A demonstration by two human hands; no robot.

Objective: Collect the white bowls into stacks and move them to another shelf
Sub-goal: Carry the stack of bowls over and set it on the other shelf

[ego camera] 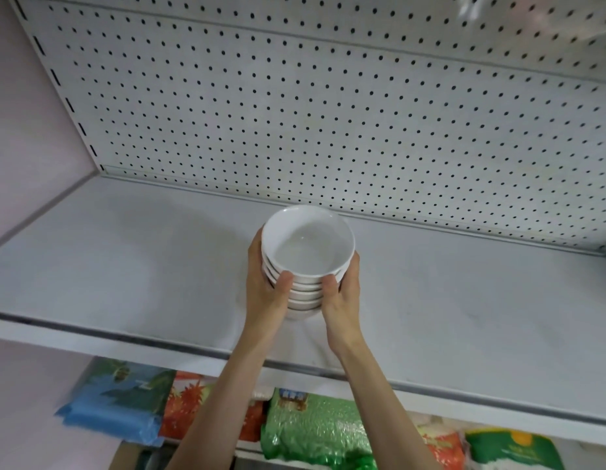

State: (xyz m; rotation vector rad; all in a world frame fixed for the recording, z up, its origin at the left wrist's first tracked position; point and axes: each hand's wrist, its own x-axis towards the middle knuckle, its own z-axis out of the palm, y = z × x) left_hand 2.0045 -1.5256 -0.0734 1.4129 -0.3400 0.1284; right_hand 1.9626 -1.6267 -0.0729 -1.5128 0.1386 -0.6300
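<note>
A stack of several white bowls point(306, 252) stands upright over the middle of a white shelf point(125, 266), close to its surface. My left hand point(266, 286) grips the stack's left side, thumb on the front of the bowls. My right hand point(344, 293) grips the right side, thumb pressed against the front as well. The bottom of the stack is hidden between my hands, so I cannot tell whether it touches the shelf.
A white pegboard back panel point(328, 113) rises behind the shelf. A pale wall point(30, 137) closes the left side. Below the shelf's front edge lie bagged goods: a blue bag point(115, 401), a red-orange bag point(183, 405) and a green bag point(315, 429).
</note>
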